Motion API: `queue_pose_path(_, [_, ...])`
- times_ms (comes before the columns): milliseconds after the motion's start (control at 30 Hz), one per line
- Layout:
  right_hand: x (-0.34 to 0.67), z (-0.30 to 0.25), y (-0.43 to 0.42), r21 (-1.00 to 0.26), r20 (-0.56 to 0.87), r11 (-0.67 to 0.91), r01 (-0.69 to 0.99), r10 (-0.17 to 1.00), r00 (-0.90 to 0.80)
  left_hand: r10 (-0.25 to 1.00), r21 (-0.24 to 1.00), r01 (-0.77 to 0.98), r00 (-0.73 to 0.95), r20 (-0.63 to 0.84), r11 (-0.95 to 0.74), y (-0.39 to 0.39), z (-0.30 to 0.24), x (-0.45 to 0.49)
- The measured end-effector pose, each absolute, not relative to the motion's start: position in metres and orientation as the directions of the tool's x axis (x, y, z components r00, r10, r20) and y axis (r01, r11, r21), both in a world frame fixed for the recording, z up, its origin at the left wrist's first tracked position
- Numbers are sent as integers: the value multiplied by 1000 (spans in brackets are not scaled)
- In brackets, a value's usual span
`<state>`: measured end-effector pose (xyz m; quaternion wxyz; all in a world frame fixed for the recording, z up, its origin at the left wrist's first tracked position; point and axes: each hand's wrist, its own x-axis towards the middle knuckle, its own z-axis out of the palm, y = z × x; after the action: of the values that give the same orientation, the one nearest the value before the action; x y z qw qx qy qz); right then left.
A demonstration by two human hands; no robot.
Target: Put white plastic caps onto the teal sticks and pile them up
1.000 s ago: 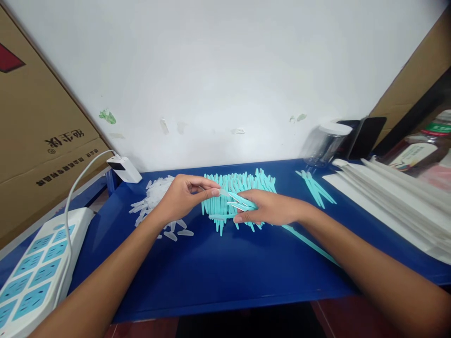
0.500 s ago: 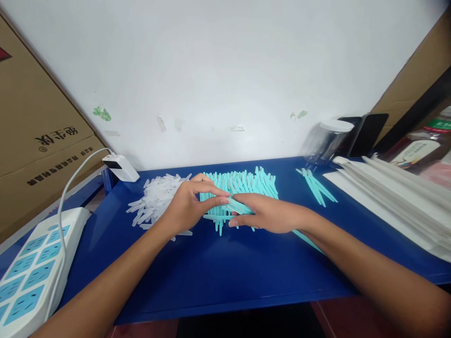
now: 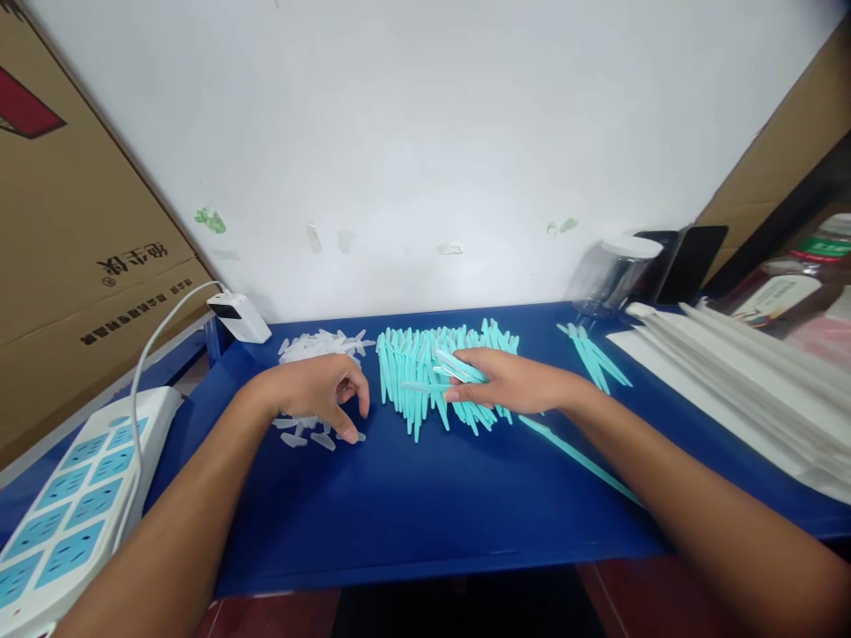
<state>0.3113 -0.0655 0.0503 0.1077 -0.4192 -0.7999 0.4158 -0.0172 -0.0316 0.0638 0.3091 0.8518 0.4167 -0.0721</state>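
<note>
My left hand point(image 3: 317, 388) rests palm down on a pile of small clear plastic caps point(image 3: 317, 347) on the blue table point(image 3: 425, 505). Its fingers are curled, with thumb and forefinger pinched together at the pile's near edge; what they hold is hidden. My right hand point(image 3: 509, 383) lies over a heap of teal plastic sticks point(image 3: 416, 368), closed on a few teal sticks point(image 3: 454, 366) with clear tips that jut out to the left. One long teal stick point(image 3: 577, 456) runs under my right wrist.
A white power strip point(image 3: 73, 505) and charger point(image 3: 239, 317) sit at the left, beside a cardboard box point(image 3: 80, 248). At the right are a few loose teal sticks point(image 3: 595, 356), a clear jar point(image 3: 612, 276), a dark phone point(image 3: 688, 259) and a stack of white sleeves point(image 3: 737, 377).
My hands have parted: the left moved left and down onto the clear caps, and the right stayed over the teal heap with its sticks. The view tilted slightly.
</note>
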Motion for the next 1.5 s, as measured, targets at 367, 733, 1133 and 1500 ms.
queue_pose_path(367, [313,48,-63,-813,-184,258,522,736,-652,698,694,564,705,-122,-448,-35,69,-2])
queue_pose_path(733, [306,51,-69,-866,-142,260,427,692,-708,886,952,170,437,158,-254,-46,39,39])
queue_pose_path(1133, [307,53,-68,-881,-120,252,400,699,-705,889,936,191,413,196,-295,-48,39,41])
queue_pose_path(1500, [310,50,-65,-875,-107,277,397,690,-716,881,930,193,426,207,-312,-49,40,40])
